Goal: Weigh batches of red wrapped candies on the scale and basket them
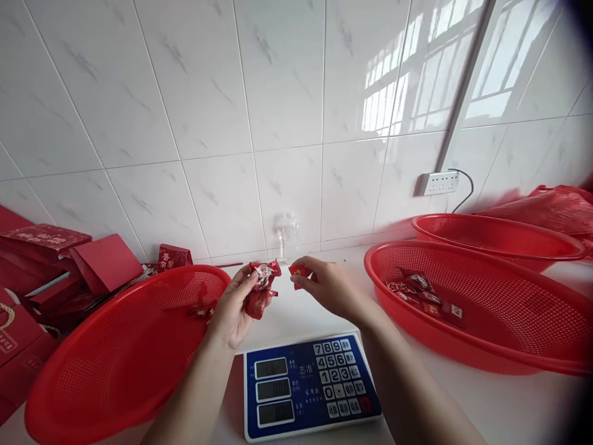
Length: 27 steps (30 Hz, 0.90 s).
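Note:
My left hand (235,308) is closed around several red-wrapped candies (264,275), one with a pale printed label facing up. Just to the right, my right hand (327,285) pinches a small red packet (299,276) between thumb and fingers, a little apart from the candies. Both hands are above the white table (287,321), beyond a blue electronic scale (312,389) with number keys and three small displays. On the left, a red perforated basket (115,346) holds a few small wrapped pieces, partly hidden by my left forearm.
At right, a red basket (486,340) contains several small packets (430,296), with another red basket (500,238) behind it. Red gift boxes (106,262) crowd the far left. A clear plastic bottle (290,238) stands against the tiled wall, left of a power strip (440,183).

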### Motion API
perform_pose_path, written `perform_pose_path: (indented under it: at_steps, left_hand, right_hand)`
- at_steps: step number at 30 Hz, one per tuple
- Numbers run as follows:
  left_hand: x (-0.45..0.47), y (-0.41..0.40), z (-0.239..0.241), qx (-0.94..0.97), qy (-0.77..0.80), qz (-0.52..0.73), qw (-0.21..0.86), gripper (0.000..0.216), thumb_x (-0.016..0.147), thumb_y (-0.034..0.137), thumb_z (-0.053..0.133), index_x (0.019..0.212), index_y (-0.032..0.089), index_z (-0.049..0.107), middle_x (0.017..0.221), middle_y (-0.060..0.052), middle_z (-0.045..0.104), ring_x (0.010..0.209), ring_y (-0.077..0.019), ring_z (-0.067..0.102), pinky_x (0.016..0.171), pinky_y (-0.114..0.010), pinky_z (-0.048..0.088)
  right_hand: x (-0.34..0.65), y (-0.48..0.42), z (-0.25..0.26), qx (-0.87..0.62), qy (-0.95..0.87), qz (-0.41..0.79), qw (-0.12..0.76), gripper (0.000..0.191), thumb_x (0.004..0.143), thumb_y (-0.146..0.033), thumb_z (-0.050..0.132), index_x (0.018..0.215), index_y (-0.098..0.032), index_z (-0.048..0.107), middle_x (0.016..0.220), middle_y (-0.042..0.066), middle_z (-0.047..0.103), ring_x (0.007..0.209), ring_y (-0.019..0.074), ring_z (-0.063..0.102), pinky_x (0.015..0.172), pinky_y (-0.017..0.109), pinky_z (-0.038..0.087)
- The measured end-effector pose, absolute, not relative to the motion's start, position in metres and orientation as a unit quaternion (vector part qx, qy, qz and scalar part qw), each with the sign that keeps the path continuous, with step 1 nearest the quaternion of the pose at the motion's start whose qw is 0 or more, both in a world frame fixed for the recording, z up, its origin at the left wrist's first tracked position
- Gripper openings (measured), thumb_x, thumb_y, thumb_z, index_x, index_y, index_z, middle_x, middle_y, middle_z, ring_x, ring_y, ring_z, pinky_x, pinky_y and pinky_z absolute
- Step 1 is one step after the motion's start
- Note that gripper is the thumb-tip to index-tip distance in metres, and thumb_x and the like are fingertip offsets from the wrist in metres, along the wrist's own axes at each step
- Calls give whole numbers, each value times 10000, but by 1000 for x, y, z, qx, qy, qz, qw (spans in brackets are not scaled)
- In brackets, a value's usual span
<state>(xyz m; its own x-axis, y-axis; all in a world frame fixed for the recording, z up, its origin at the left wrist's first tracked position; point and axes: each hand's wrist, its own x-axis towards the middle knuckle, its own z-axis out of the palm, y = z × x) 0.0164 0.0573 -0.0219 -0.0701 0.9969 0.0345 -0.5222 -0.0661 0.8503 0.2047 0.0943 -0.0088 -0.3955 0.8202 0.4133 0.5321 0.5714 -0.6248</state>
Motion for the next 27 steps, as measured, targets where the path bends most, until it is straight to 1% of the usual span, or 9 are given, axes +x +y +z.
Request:
perform_pose_path:
  at_steps: [2, 4, 8, 10, 12, 16, 20, 23, 27]
  left_hand:
    - [15, 57, -23, 342, 350, 643, 588, 302, 688, 223, 799, 942, 184, 641, 812, 0, 690, 585, -103, 656, 497, -169, 528]
    - [15, 56, -24, 342, 352, 643, 588, 299, 686, 223, 801, 937, 184, 643, 814, 3, 684, 581, -103, 654, 485, -168, 526]
    - [17, 56, -26, 361, 359, 631, 586, 351, 674, 258, 813, 976, 187, 650, 829, -7, 687, 566, -119, 654, 457, -186, 523]
    - [18, 56, -28, 379, 358, 616, 590, 397, 658, 292, 827, 1001, 192, 653, 849, -14, 690, 572, -130, 658, 456, -202, 528]
    - [19, 55, -30, 396, 357, 600, 597, 435, 641, 330, 838, 1013, 193, 658, 859, -20, 692, 584, -141, 663, 460, -216, 534]
    - [22, 54, -33, 403, 359, 588, 602, 419, 659, 367, 822, 999, 180, 664, 799, -25, 686, 571, -140, 656, 453, -216, 523]
    - [22, 55, -30, 397, 359, 604, 590, 388, 700, 335, 785, 1024, 172, 646, 787, -21, 674, 558, -132, 645, 461, -221, 525]
    - [17, 57, -27, 362, 375, 642, 563, 344, 733, 226, 725, 1056, 181, 615, 814, -9, 666, 579, -124, 656, 510, -221, 547]
    - [11, 59, -25, 348, 396, 660, 535, 388, 741, 161, 675, 1115, 202, 578, 855, 0, 649, 624, -134, 676, 552, -234, 563]
  right_hand:
    - [205, 99, -13, -423, -829, 193, 311, 160, 882, -291, 526, 966, -241, 653, 773, -5, 724, 692, 158, 607, 624, 290, 423]
    - [204, 104, -18, -428, -834, 182, 297, 210, 883, -309, 531, 1039, -238, 652, 848, 22, 736, 766, 180, 629, 681, 319, 447]
    - [199, 104, -21, -393, -815, 231, 357, 317, 921, -422, 491, 1143, -236, 622, 1067, 70, 708, 822, 176, 634, 741, 344, 479]
    - [196, 99, -18, -342, -813, 286, 374, 341, 922, -477, 484, 1105, -228, 628, 1012, 59, 711, 777, 157, 627, 708, 320, 485]
    - [192, 94, -14, -318, -807, 316, 384, 321, 901, -485, 520, 987, -202, 645, 895, 42, 705, 702, 139, 605, 650, 291, 472]
    - [185, 91, -15, -349, -787, 310, 402, 302, 890, -443, 537, 748, -182, 594, 685, 3, 626, 588, 114, 526, 563, 263, 410]
    - [187, 99, -19, -377, -764, 297, 431, 345, 875, -498, 533, 724, -190, 571, 643, -3, 590, 575, 116, 497, 549, 267, 388]
    - [196, 106, -17, -453, -735, 237, 445, 399, 880, -558, 480, 729, -198, 567, 635, 1, 576, 572, 124, 484, 528, 269, 362]
    - [209, 111, -13, -518, -736, 181, 397, 314, 864, -466, 516, 703, -204, 581, 612, 17, 590, 551, 141, 479, 507, 280, 321]
